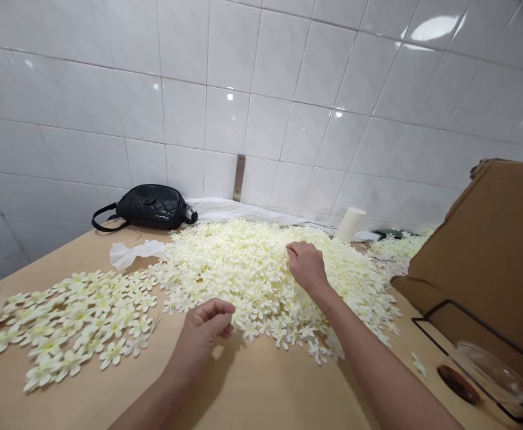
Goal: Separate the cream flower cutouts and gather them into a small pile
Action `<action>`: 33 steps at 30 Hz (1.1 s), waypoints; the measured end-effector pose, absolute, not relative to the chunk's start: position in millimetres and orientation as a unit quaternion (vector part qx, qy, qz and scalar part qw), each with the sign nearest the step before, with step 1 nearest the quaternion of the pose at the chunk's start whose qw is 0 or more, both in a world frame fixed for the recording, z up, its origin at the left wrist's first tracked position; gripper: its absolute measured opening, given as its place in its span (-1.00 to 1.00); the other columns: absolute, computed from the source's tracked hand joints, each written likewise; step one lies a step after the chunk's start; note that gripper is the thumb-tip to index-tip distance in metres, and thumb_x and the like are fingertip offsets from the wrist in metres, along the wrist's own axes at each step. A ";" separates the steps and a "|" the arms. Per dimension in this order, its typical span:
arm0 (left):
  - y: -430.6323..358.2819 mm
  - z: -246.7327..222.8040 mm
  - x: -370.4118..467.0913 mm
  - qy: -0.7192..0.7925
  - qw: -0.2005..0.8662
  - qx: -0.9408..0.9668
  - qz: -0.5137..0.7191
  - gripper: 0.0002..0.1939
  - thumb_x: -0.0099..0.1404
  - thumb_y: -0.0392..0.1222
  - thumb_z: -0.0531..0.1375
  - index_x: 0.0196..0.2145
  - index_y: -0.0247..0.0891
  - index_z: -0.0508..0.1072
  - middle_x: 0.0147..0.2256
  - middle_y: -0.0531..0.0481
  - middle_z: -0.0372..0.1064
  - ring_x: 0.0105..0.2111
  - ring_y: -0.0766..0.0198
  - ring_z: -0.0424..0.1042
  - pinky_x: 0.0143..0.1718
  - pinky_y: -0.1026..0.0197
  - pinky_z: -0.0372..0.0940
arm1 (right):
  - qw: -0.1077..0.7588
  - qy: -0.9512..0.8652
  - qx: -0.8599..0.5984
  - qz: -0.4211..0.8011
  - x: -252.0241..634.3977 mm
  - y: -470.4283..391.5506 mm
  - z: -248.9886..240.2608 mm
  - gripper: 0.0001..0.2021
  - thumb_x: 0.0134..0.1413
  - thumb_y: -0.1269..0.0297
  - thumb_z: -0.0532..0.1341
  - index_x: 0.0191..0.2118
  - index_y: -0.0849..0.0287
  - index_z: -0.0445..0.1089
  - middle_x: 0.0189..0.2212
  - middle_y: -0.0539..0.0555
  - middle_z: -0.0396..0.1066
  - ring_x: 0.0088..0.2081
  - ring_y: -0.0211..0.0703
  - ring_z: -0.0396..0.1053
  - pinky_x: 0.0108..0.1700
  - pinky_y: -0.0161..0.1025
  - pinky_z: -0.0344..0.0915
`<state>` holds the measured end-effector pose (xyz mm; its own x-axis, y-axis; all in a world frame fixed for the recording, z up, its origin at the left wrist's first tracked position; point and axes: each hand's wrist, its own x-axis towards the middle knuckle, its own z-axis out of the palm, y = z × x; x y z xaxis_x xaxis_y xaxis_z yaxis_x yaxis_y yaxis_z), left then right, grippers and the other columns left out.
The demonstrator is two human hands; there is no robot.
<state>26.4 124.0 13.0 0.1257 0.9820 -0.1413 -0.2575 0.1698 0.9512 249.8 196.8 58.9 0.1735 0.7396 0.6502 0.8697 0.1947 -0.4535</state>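
A large heap of pale yellow-white artificial flowers [252, 257] covers the middle of the wooden table [279, 382]. At the heap's front left edge is my left hand [210, 328], its thumb and fingertips pinched together; whatever lies between them is too small to name. My right hand [306, 264] reaches over the right side of the heap, fingers curled together above the flowers, and anything in it is hidden. To the left, a flatter group of larger pale flowers [82, 316] is spread on the table.
A black bag [151, 206] and crumpled white material [136, 253] lie at the back left. Behind the heap stands a white cylinder [349, 225]. On the right are a cardboard box [489, 251], a black wire frame [444, 346] and a brown round object [458, 384].
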 end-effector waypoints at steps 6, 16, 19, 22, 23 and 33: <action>124.3 15.3 25.8 0.416 0.618 0.428 0.511 -0.90 -0.06 -0.33 0.18 -0.48 -0.29 0.36 -0.61 0.11 0.23 -0.61 0.45 0.22 -0.53 0.35 0.12 | 0.445 -0.651 -0.609 -0.086 235.4 166.1 59.3 -0.77 0.04 0.35 -0.02 -0.26 0.23 0.34 -0.29 0.16 0.35 -0.20 -0.09 0.22 -0.15 -0.16 0.11; 120.6 17.1 26.7 0.358 0.657 0.421 0.512 -0.78 -0.07 -0.35 0.22 -0.39 -0.28 0.33 -0.58 0.13 0.25 -0.60 0.43 0.28 -0.44 0.28 0.19 | 0.390 -0.756 -0.504 0.150 167.6 97.6 32.1 -0.87 0.03 0.36 0.06 -0.38 0.17 0.36 -0.43 0.05 0.35 -0.37 -0.20 0.29 -0.33 -0.29 0.19; 120.4 16.7 25.4 0.354 0.659 0.430 0.505 -0.78 -0.05 -0.34 0.23 -0.38 -0.29 0.33 -0.56 0.11 0.26 -0.58 0.41 0.30 -0.41 0.25 0.21 | 0.384 -0.761 -0.497 0.163 165.9 97.9 24.5 -0.80 0.07 0.38 0.01 -0.44 0.17 0.36 -0.49 0.03 0.32 -0.43 -0.25 0.27 -0.38 -0.33 0.16; 121.1 14.4 25.1 0.348 0.670 0.428 0.497 -0.77 -0.04 -0.32 0.23 -0.35 -0.29 0.34 -0.56 0.09 0.29 -0.56 0.38 0.32 -0.39 0.22 0.23 | 0.372 -0.771 -0.496 0.142 168.7 99.5 19.7 -0.76 0.09 0.39 -0.04 -0.46 0.18 0.34 -0.52 0.02 0.27 -0.47 -0.27 0.22 -0.41 -0.34 0.12; 121.3 13.5 25.4 0.346 0.674 0.426 0.495 -0.76 -0.04 -0.31 0.23 -0.34 -0.29 0.35 -0.55 0.09 0.30 -0.55 0.37 0.33 -0.38 0.22 0.23 | 0.365 -0.775 -0.498 0.132 169.6 99.9 18.7 -0.75 0.10 0.40 -0.05 -0.47 0.19 0.33 -0.53 0.03 0.26 -0.48 -0.27 0.20 -0.43 -0.34 0.11; 121.1 14.2 29.3 0.363 0.675 0.423 0.484 -0.76 -0.08 -0.35 0.24 -0.37 -0.29 0.36 -0.56 0.09 0.29 -0.57 0.38 0.33 -0.39 0.23 0.22 | 0.361 -0.757 -0.525 0.149 171.4 101.4 14.9 -0.78 0.08 0.40 -0.07 -0.51 0.18 0.22 -0.57 0.01 0.20 -0.53 -0.28 0.13 -0.47 -0.33 0.05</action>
